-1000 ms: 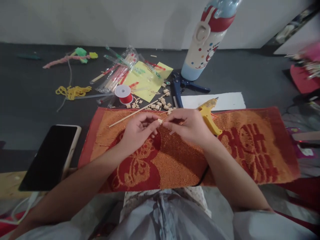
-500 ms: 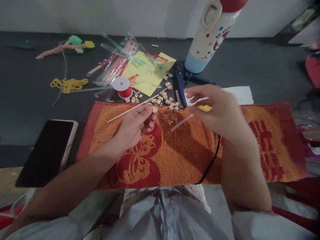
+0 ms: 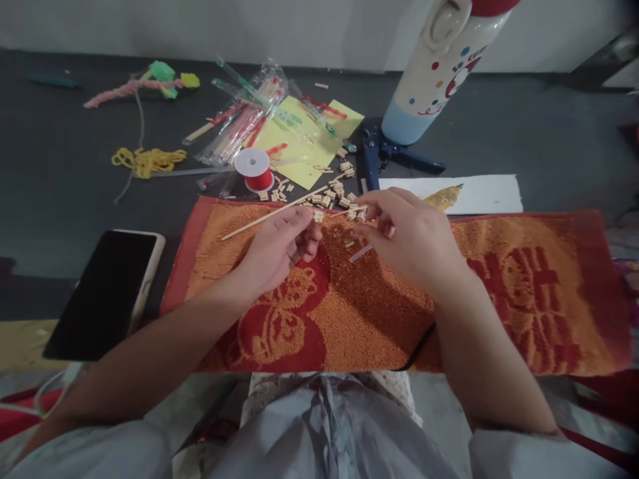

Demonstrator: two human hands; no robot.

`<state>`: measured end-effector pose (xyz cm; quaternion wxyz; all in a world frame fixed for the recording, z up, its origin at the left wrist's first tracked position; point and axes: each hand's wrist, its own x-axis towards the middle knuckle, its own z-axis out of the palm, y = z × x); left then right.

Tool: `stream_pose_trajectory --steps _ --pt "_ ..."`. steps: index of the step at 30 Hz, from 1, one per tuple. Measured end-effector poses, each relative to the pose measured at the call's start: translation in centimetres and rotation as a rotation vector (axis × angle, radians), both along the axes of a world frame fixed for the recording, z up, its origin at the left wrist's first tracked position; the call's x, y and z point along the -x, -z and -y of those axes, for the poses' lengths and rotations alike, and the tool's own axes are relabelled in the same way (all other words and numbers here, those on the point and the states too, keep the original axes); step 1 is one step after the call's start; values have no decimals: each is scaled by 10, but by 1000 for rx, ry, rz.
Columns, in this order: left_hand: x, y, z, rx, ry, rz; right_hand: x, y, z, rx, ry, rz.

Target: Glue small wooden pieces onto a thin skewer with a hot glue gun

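Observation:
Between the thumb and fingers of my left hand (image 3: 287, 243) is a small cluster of short pale stick pieces (image 3: 318, 215), held just above the orange towel (image 3: 369, 313). My right hand (image 3: 412, 236) hovers to the right, thumb and forefinger apart. Its fingertips are beside a few cut pieces (image 3: 355, 214) at the towel's back edge; I see nothing gripped. A thin pale stick (image 3: 342, 212) lies between the hands. Under the right thumb, a translucent strip (image 3: 360, 253) rests on the towel. A long wooden stick (image 3: 272, 213) slants behind my left hand.
Several cut pieces (image 3: 344, 169) lie behind the towel. Around them are a red thread spool (image 3: 258, 174), blue-handled pliers (image 3: 407, 158), yellow paper (image 3: 304, 174) and plastic-wrapped sticks (image 3: 249, 126). A tall bottle (image 3: 414, 100) stands at the back; a phone (image 3: 102, 293) lies left.
My right hand has moved left and down, close to the cut pieces and my left hand. The left hand keeps its pinch on the cluster. The whole view has shifted slightly.

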<state>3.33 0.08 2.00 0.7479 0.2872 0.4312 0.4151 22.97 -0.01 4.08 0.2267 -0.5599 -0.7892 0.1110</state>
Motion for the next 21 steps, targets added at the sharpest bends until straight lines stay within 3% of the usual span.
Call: stream_pose_trajectory --steps 6,13,21 --pt "-1 3 0 -100 -9 -88 11 2 5 -43 -129 -268" --pt "-2 5 7 -466 -23 -258 15 4 5 -41 -262 -448" --pt "4 8 12 -780 -25 -486 16 8 4 -36 -270 -567"
